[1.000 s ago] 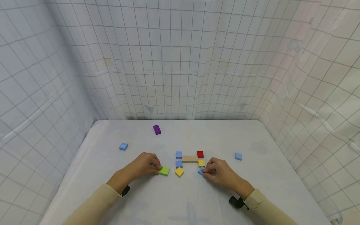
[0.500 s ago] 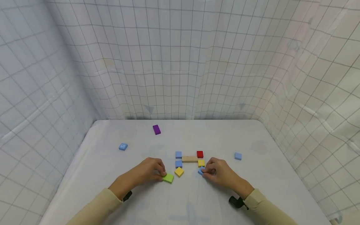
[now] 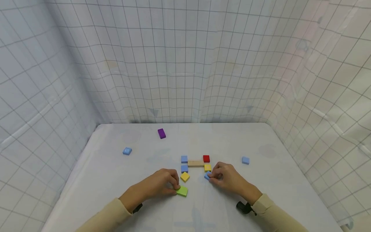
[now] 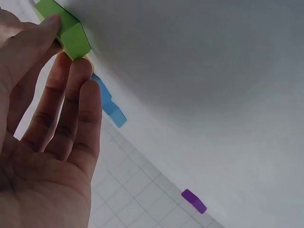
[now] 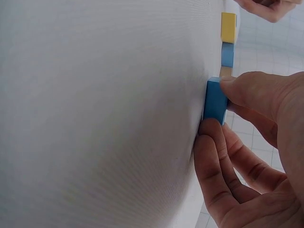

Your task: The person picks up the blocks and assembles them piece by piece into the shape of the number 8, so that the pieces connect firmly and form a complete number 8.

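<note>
My left hand (image 3: 162, 184) pinches a flat green block (image 3: 182, 191) between thumb and fingers, low over the white table, just in front of a turned yellow block (image 3: 185, 177). In the left wrist view the green block (image 4: 69, 33) lies against the thumb. Farther right, my right hand (image 3: 227, 179) pinches a blue block (image 3: 207, 175), set at an angle in front of a second yellow block (image 3: 207, 168). The right wrist view has that blue block (image 5: 216, 101) between thumb and fingertips. A wooden strip (image 3: 195, 164) lies between two blue blocks (image 3: 184, 169) and the red and yellow ones.
A red block (image 3: 206, 158) sits behind the second yellow one. A purple block (image 3: 161, 133) lies farther back, a marked blue block (image 3: 127, 151) to the left and a plain blue block (image 3: 245, 160) to the right. Gridded curtains (image 3: 185, 64) surround the table (image 3: 139, 138).
My left hand has moved right and nearer to me with the green block, from left of the turned yellow block to in front of it. The right hand has stayed on the blue block.
</note>
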A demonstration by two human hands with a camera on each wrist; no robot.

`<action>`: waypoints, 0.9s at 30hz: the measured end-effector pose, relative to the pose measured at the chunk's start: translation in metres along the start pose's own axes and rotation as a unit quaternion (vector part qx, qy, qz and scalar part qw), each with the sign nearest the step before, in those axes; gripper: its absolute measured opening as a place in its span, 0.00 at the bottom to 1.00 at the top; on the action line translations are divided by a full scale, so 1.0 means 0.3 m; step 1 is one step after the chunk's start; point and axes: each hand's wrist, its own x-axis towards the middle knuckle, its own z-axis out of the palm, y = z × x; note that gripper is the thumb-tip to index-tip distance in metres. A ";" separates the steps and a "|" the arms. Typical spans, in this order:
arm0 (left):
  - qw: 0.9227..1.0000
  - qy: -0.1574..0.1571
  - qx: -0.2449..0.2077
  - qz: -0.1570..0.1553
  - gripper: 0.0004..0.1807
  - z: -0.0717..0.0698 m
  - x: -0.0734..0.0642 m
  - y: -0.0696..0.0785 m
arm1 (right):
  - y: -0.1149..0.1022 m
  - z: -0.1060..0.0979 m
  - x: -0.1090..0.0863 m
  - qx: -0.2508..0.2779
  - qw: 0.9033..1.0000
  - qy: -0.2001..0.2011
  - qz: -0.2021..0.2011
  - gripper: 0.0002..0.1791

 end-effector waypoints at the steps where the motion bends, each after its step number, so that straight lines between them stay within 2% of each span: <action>1: 1.000 -0.002 0.001 0.001 0.08 0.005 0.004 0.006 | -0.001 -0.001 -0.001 0.000 1.000 0.000 0.000 0.04; 9: 1.000 -0.010 0.024 -0.008 0.08 0.032 0.037 0.056 | -0.005 -0.006 -0.001 0.001 1.000 0.003 -0.008 0.04; 14: 0.998 -0.003 0.058 0.007 0.07 0.048 0.057 0.086 | -0.004 -0.003 -0.001 0.000 1.000 0.012 -0.029 0.04; 18: 0.996 0.007 0.090 0.013 0.05 0.056 0.075 0.109 | -0.002 -0.001 -0.001 0.001 0.999 0.016 -0.031 0.04; 27: 0.993 0.027 0.114 -0.017 0.06 0.082 0.115 0.130 | 0.004 -0.001 0.004 0.008 1.000 0.006 -0.015 0.04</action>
